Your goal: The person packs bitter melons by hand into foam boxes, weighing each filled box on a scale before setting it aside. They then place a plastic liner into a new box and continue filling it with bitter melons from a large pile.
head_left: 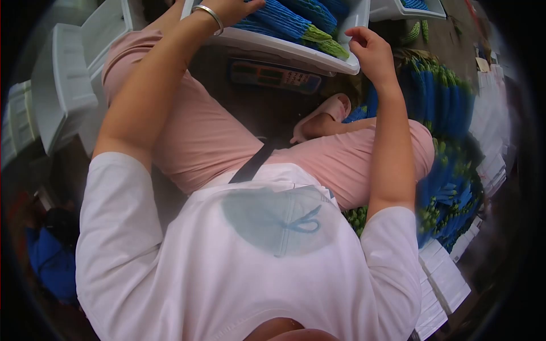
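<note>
A white box (273, 44) at the top holds several green gourds (327, 42) in blue net sleeves (278, 20). My left hand (230, 10), with a silver bracelet at its wrist, is over the box's left part. The frame's top edge cuts it off, and one digit stretches out over the blue nets. At the box's right corner is my right hand (372, 54), its thumb and forefinger loosely bent and apart, fingertips right by the rim. A scale (276, 77) with a display and number keys shows below the box.
Piles of blue-netted gourds (438, 91) lie on the floor at my right. White boxes (68, 79) stand at my left, and white stacks (443, 275) lie lower right. Another box (406, 11) is at the top right. A person in blue (51, 256) is behind at left.
</note>
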